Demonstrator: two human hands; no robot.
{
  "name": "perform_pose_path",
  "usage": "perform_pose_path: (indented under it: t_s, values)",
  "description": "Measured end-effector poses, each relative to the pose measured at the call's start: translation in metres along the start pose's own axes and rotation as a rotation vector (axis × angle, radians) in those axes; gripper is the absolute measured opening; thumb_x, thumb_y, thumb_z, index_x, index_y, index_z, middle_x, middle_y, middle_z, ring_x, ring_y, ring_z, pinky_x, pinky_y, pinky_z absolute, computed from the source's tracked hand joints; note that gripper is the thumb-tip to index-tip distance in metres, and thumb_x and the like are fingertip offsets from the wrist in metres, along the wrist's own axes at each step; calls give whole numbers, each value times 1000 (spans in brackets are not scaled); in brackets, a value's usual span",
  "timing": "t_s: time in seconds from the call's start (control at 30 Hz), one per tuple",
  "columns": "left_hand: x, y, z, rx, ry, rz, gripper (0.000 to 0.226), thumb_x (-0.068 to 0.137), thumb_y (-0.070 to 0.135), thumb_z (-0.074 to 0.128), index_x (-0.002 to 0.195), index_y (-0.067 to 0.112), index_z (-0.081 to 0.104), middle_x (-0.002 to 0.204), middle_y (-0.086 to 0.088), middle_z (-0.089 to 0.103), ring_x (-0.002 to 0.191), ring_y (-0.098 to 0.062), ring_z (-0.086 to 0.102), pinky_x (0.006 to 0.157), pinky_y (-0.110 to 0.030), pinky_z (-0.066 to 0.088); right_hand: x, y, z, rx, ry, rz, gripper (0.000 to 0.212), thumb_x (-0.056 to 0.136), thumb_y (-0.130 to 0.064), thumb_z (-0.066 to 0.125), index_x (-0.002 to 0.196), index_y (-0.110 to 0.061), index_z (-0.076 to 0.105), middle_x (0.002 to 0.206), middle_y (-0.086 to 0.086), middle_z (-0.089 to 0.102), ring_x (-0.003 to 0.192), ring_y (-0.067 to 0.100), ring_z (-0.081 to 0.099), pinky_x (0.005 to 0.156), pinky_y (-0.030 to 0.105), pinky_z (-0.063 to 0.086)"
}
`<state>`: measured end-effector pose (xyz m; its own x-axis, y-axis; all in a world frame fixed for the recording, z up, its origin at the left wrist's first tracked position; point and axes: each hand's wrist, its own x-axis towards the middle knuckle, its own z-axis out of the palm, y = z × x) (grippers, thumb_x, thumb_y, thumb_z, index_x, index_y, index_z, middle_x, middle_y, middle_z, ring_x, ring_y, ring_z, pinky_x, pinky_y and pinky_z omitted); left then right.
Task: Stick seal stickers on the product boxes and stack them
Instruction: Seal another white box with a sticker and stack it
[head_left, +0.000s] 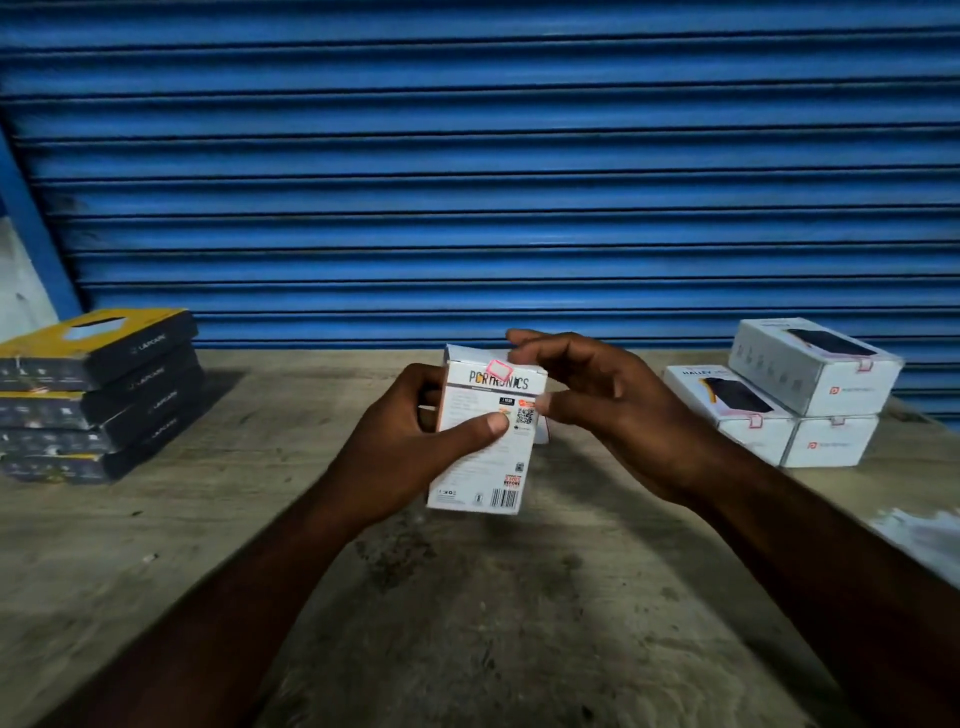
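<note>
2 hands meet at 1 box (483, 467), a white carton printed PORTRONICS, held upright above the table (467, 623). The left hand (410, 441) grips it from its left side. Its thumb (485, 425) lies across the printed face, and its fingers wrap round the left edge. A pink sticker (497, 370) sits on the box's top edge, reaching from the lid onto the face, just above the left thumb.

The right hand (613, 405) is at the box's upper right corner, with its fingers loosely bent and holding nothing. Its index fingertip is at the lid, just beside the sticker, and its thumb tip is at the box's right edge. The blur hides whether either tip presses the carton.

Well to the right of the right hand, 3 white boxes (815, 364) rest on the table. 2 lie side by side and 1 sits askew on top of them. Each shows a pink seal across an edge.

Well to the left of the left hand stands a stack of 4 dark boxes (98, 395) with yellow tops. Beyond both hands a blue shutter (467, 156) fills the background.
</note>
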<state>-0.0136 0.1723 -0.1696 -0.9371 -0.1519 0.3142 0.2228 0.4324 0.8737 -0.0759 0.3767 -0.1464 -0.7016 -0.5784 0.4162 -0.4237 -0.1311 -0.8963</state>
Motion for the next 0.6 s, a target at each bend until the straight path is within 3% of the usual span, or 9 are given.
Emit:
perform_pose_path:
  t_s: [0.07,0.17,0.27,0.4,0.53,0.6]
  values:
    - [0,0,3,42,36,5,66,62,59,81,116,29,58,104,14,72,89,6,68,69,-13,54,0,-2,4,-37,19,-20,25,88,0,64,109,-13,69,140,-4,57,130,6,53,108,35,45]
    - [-2,1,6,74,40,20,60,65,54,79,115,28,57,102,15,70,85,10,66,63,-6,48,1,-3,11,-79,77,-67,18,87,-9,68,101,-19,72,138,-6,59,131,3,51,109,38,45]
    - [-3,1,8,86,32,25,61,64,56,78,115,31,55,102,15,70,84,11,66,65,-9,50,1,-4,13,-71,78,-105,17,89,-3,67,96,-18,73,135,-3,62,129,4,53,106,37,48]
    - [-3,-2,11,84,40,45,63,68,54,80,119,33,51,107,15,68,89,8,67,78,-23,56,0,-2,15,-66,110,-116,15,87,1,68,94,-11,72,125,2,68,119,7,62,100,36,53]
    - [-7,1,15,115,22,108,68,75,42,82,128,42,39,108,16,66,88,8,67,74,-16,55,2,4,16,-117,158,-123,18,85,-2,72,100,-10,71,115,-1,73,110,8,67,92,32,57]
    - [-10,3,16,85,1,141,71,76,37,82,128,51,36,106,16,67,87,5,69,71,-14,55,3,4,15,-140,162,-123,17,84,-5,74,98,-14,75,111,-2,74,107,10,68,92,37,57]
